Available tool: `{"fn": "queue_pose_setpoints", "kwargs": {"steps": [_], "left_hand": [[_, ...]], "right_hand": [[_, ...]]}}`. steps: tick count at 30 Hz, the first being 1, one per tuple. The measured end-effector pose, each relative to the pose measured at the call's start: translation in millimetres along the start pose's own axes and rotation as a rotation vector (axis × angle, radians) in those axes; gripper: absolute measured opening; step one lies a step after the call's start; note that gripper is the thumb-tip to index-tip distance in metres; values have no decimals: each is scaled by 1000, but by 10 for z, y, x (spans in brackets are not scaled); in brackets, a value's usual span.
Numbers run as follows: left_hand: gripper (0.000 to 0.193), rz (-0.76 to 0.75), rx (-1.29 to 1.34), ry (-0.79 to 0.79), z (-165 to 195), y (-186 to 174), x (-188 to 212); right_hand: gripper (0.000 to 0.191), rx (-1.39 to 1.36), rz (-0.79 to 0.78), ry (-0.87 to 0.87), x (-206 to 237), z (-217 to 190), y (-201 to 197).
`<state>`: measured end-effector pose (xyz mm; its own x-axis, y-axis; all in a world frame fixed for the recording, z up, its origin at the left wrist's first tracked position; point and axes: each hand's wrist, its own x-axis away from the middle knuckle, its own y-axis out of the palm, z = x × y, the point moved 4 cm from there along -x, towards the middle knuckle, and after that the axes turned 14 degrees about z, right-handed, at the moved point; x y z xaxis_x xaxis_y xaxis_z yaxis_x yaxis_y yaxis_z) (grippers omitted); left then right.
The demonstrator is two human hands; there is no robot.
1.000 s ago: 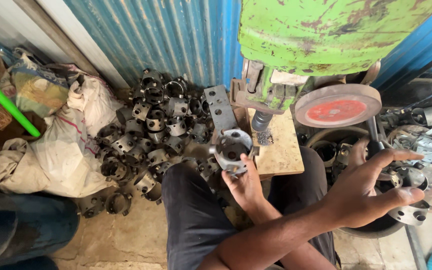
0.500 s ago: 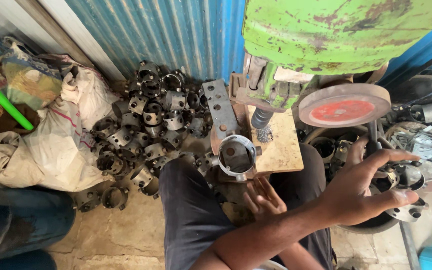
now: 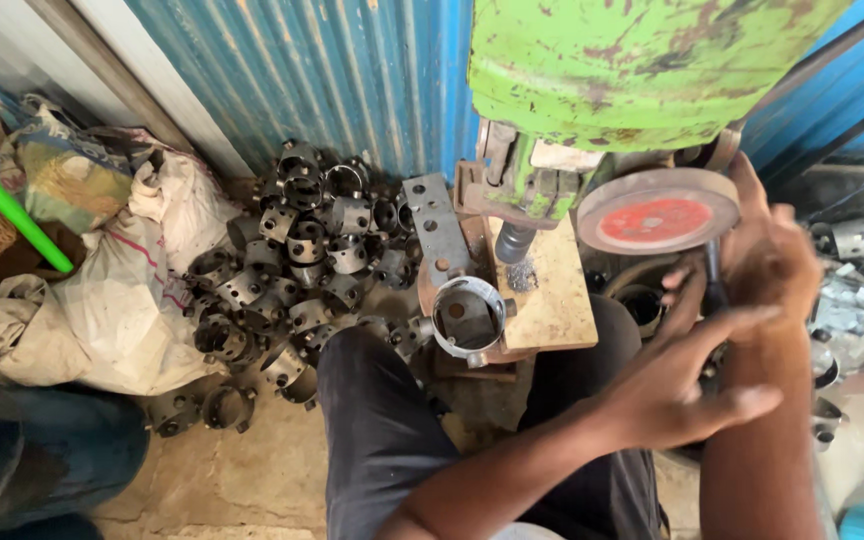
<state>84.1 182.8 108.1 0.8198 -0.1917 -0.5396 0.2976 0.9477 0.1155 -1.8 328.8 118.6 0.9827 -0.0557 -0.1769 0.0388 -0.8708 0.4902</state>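
Observation:
A round metal ring housing [image 3: 467, 318] rests on the wooden block [image 3: 552, 300] under the ram of the green press [image 3: 632, 70]. My right hand [image 3: 767, 255] is up beside the red-faced wheel [image 3: 658, 215], with its fingers closed around a thin black lever [image 3: 714, 285] below the wheel. My left hand [image 3: 692, 395] reaches across my lap to the right. Its fingers are spread, it holds nothing, and it hovers just below my right hand. Neither hand touches the ring housing.
A pile of several dark metal ring housings [image 3: 292, 270] lies on the floor at the left against the blue corrugated wall [image 3: 332, 80]. White sacks [image 3: 122, 300] and a green rod [image 3: 7, 205] lie further left. More metal parts [image 3: 852, 310] sit at the right.
My right hand set the ring housing on the block, let go and moved right and up to the black lever. My left hand stayed at the right, fingers spread.

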Motion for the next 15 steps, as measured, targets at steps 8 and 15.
{"fn": "queue_pose_setpoints", "kwargs": {"steps": [8,15], "left_hand": [[59,347,-894,80,-116,-1525,449],[109,-42,-1290,-372,-796,-1836,254]], "right_hand": [[62,213,23,46,-253,-156,210],[27,589,219,25,-304,-303,513]]}}
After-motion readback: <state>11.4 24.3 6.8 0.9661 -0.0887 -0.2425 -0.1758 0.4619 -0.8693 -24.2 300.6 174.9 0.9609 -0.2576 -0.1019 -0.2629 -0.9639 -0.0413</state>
